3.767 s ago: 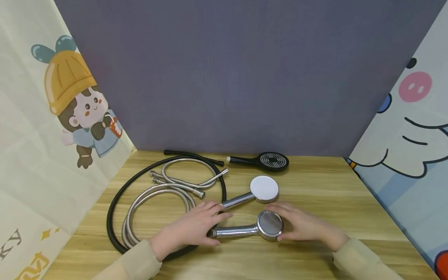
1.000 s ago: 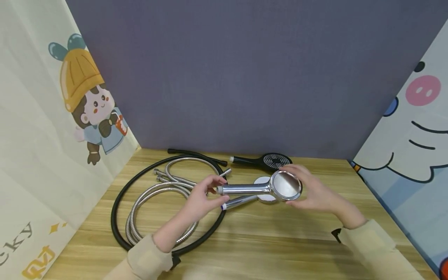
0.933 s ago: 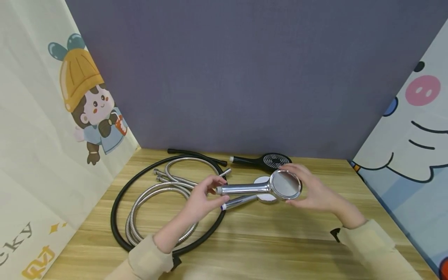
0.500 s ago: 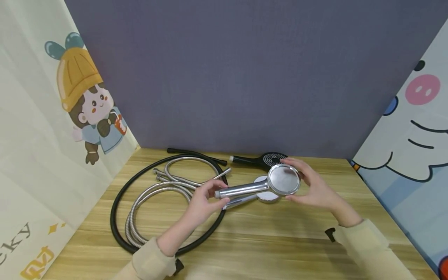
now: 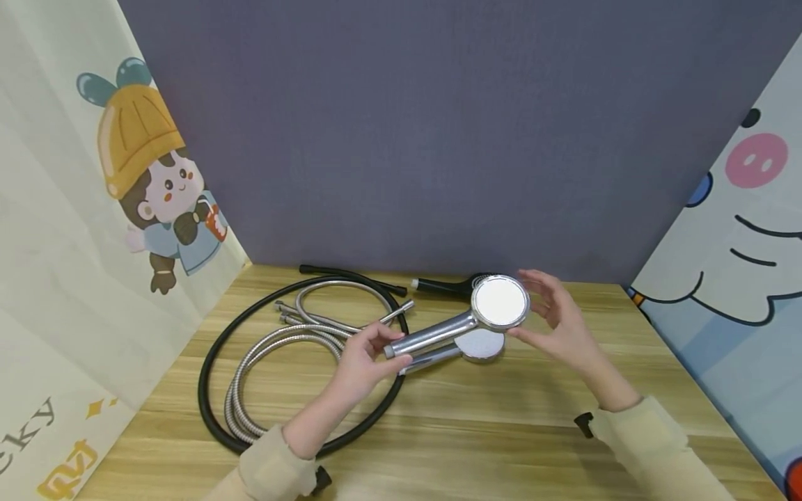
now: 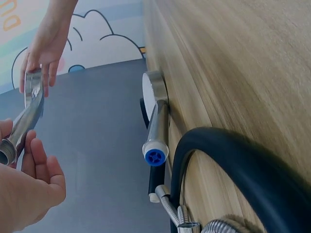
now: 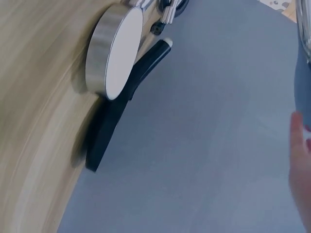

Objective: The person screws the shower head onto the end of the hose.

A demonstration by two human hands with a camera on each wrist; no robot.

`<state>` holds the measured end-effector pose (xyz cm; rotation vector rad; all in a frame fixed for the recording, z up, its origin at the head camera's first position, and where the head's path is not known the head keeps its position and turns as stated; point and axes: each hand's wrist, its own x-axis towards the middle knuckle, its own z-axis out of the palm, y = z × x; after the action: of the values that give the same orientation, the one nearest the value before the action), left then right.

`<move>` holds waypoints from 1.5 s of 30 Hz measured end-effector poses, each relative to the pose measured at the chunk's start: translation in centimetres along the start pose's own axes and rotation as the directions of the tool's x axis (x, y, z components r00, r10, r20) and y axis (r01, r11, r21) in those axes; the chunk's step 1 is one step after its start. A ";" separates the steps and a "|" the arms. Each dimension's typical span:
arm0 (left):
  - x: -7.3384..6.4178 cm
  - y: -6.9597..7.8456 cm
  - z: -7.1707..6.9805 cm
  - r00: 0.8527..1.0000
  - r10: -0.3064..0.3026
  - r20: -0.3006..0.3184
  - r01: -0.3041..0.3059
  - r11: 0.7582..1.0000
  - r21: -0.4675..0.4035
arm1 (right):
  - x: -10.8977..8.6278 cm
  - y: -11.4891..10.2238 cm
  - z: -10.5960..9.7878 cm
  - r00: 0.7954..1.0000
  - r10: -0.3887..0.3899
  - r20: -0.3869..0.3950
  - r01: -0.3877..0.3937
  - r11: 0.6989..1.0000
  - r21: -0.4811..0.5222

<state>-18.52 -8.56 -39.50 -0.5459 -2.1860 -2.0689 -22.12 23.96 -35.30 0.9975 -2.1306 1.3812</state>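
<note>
Above the table, a chrome shower head (image 5: 432,332) is held between both hands, its round face bright with glare. My left hand (image 5: 363,358) pinches the threaded end of its handle between thumb and fingers; in the left wrist view the handle's open end (image 6: 7,151) shows beside the fingers. At the other end, my right hand (image 5: 564,327) holds the round head by its rim, thumb below and fingers above. Beneath lies a second chrome shower head (image 5: 481,345) with a white face, partly covered in the head view. In the right wrist view only part of my right hand (image 7: 300,165) shows.
A black shower head (image 5: 441,286) lies at the back, partly hidden. On the left are a coiled black hose (image 5: 203,390) and metal hoses (image 5: 233,400). A grey panel (image 5: 388,139) backs the wooden table (image 5: 476,445), with printed sheets (image 5: 56,264) at both sides.
The chrome shower head was lifted off the table by both hands. Over the last second its round end rose and tilted up leftward with the right hand, while the left hand stayed nearly still.
</note>
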 end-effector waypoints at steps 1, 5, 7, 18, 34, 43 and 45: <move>0.0 0.0 0.1 1.000 0.003 -0.007 -0.003 1.000 -0.003 | 0.0 -0.1 0.2 0.999 0.026 -0.036 -0.026 1.000 -0.007; 0.0 0.2 0.4 0.999 0.039 -0.038 -0.039 0.999 -0.013 | 0.1 -0.6 1.0 0.977 0.116 -0.179 -0.126 0.991 -0.046; 0.0 0.2 0.6 0.997 0.055 -0.056 -0.056 0.998 -0.017 | 0.1 -0.8 1.5 0.959 0.158 -0.236 -0.174 0.984 -0.046; 0.0 0.4 1.5 0.988 0.079 -0.136 -0.088 0.994 -0.061 | 0.6 -2.7 3.6 0.855 0.344 -0.388 -0.352 0.934 0.052; 0.2 0.3 2.3 0.962 0.079 -0.260 -0.097 0.994 -0.057 | 1.2 -2.5 5.3 0.768 0.566 -0.299 -0.462 0.813 0.354; 0.4 -0.3 2.7 0.946 0.108 -0.307 -0.135 0.988 -0.070 | 1.5 -2.6 6.8 0.731 0.664 -0.155 -0.493 0.673 0.551; 0.4 -0.4 2.8 0.943 0.117 -0.312 -0.146 0.986 -0.073 | 1.4 -2.6 7.3 0.719 0.686 -0.109 -0.508 0.626 0.592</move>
<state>-18.54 -5.76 -39.98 -0.3387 -1.8352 -2.0376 -20.76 16.24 -35.85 0.1040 -1.9259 2.3684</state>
